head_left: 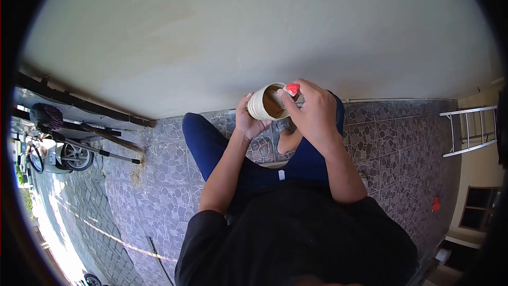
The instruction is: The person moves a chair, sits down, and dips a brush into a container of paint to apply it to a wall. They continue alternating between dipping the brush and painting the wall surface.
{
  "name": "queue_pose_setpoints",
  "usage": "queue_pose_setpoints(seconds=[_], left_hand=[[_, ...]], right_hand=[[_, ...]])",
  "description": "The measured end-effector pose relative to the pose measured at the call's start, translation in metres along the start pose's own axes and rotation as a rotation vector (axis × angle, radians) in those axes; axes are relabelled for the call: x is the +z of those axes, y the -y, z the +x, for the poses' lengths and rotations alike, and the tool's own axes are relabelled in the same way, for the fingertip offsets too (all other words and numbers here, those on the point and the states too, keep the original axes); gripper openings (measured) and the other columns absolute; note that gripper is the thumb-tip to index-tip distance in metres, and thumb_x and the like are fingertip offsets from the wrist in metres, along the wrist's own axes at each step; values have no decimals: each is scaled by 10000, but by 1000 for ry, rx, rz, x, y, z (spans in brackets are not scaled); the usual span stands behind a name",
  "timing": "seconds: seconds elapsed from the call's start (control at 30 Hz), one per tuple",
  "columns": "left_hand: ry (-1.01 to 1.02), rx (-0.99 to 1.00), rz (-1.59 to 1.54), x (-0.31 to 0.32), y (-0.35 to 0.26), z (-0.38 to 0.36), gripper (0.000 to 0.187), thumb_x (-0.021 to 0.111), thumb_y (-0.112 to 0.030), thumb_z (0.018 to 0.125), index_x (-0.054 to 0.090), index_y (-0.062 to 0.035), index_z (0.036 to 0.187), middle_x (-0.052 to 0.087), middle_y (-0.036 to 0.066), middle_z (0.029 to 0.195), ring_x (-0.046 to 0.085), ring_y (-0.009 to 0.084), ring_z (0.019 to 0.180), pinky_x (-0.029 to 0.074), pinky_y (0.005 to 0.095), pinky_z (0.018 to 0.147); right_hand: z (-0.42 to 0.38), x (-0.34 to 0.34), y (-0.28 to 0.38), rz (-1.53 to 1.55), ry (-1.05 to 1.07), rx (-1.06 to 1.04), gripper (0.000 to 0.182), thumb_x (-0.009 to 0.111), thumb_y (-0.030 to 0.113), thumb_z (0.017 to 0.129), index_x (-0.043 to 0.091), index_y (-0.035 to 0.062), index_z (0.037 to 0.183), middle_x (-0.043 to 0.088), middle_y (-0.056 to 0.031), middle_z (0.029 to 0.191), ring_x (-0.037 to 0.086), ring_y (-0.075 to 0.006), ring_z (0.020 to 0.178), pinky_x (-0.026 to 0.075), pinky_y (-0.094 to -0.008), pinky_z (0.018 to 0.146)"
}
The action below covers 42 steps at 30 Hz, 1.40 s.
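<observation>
A cream-coloured ribbed tub point(257, 107) is tilted so that its open mouth faces me, and brownish stuff shows on its inside. My left hand point(246, 121) is wrapped round the tub's left side and underside. Over the rim on the right, my right hand point(317, 110) is closed on a tool with a red handle end point(292, 90). A pale part of this tool reaches into the mouth of the tub; its working end is hidden, so its kind cannot be made out.
A pale wall point(222, 37) rises right in front of my knees. Stone-patterned tiles point(391, 137) cover the floor. An aluminium ladder point(471, 131) is at the right, and a red object point(436, 204) lies nearer. To the left are a broom point(114, 139) and a motorbike point(76, 156).
</observation>
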<state>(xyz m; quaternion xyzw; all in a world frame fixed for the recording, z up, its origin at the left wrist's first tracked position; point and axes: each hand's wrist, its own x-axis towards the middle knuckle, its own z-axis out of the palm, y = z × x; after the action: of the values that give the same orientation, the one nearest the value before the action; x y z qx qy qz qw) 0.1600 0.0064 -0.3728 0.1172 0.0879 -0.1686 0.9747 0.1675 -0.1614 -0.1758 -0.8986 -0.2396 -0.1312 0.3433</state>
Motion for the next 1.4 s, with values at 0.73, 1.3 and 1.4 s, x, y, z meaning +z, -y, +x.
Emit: queue_pose_setpoints(seconds=[0.73,1.3,1.4], left_hand=[[-111,227,-42,-8,-3,-5,571,448,-538,1013,640,-92,1314,758,111,1081,772,261,849,641,346,550],[-48,214,-62,-25,-3,-5,567,445,-531,1014,640,-85,1306,752,110,1101,772,258,833,619,323,511],[97,138,-82,-30,-1,-4,581,434,-526,1020,636,-70,1318,738,130,1161,765,281,925,656,376,637]], right_hand=[[-40,57,-15,62,-186,-415,446,758,-65,716,753,7,1156,695,-99,913,699,-245,695,548,-344,591],[-23,54,-5,157,-196,-281,208,773,-16,837,711,-12,1036,683,-106,862,684,-225,659,516,-314,560],[-14,42,0,309,-157,-89,115,765,59,939,672,-8,954,632,-71,769,574,-131,572,434,-276,510]])
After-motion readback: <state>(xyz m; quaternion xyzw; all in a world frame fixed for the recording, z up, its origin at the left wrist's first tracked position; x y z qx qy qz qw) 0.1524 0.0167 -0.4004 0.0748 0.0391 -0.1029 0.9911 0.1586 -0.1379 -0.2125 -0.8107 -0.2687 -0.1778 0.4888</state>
